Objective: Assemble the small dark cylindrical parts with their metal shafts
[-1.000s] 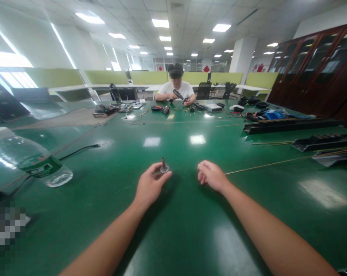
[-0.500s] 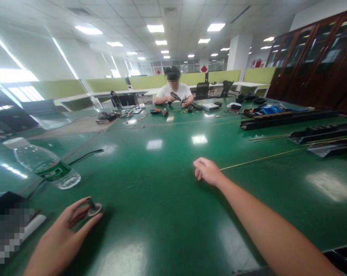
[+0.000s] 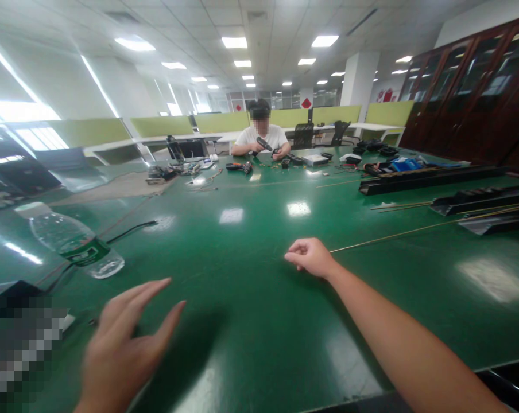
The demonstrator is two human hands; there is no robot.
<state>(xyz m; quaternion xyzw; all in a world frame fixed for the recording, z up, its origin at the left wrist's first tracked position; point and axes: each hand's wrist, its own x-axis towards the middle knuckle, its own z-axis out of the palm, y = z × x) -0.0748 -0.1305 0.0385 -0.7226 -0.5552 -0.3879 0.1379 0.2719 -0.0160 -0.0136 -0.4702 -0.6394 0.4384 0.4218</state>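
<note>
My left hand [image 3: 128, 344] is raised above the green table [image 3: 251, 321] at the lower left, its thumb and fingers apart with nothing between them. A small dark object [image 3: 92, 322] shows just left of it, partly hidden. Farther right, my right hand [image 3: 310, 258] rests low over the table with its fingers curled and pressed together. Behind that hand a thin brass-coloured rod [image 3: 392, 234] runs off to the right; whether the fingers hold it or something smaller cannot be made out.
A clear bottle [image 3: 81, 244] lies tilted at the left beside a black cable [image 3: 132, 230]. Black channels [image 3: 432, 179] and rods occupy the right side. Across the table a person [image 3: 262, 137] holds a tool, with parts scattered nearby.
My left hand has let go of the small round metal object with a stem and moved right and up, opening. My right hand has barely moved, its fingers drawn slightly closer together.
</note>
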